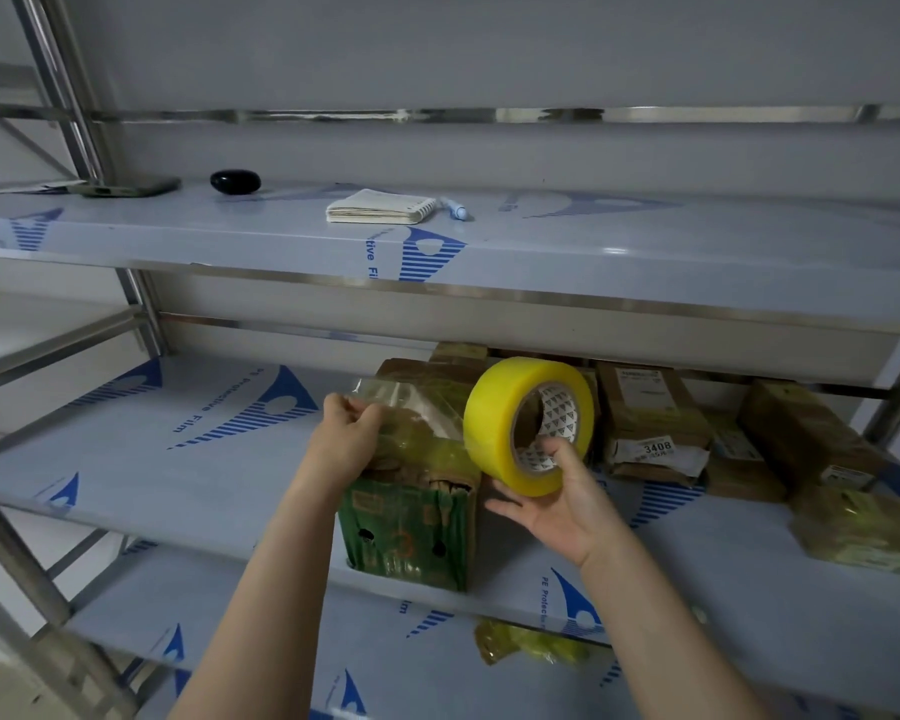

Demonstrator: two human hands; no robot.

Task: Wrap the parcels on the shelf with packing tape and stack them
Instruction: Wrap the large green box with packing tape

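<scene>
A green printed cardboard parcel [411, 527], partly covered in clear tape, stands at the front edge of the middle shelf [188, 459]. My left hand [346, 433] pinches the free end of a clear tape strip [406, 402] above the parcel's top. My right hand [557, 506] holds the yellow roll of packing tape [500, 423] just right of the parcel, thumb hooked inside the core and fingers under the roll. The strip runs from the roll to my left hand.
Several brown taped parcels [650, 423] lie at the back right of the middle shelf, one more [863, 527] at the right front edge. A wrapped packet [531, 646] lies on the lower shelf. The upper shelf holds a notebook [380, 206], pen [455, 209], phone [126, 188] and black oval object [235, 181].
</scene>
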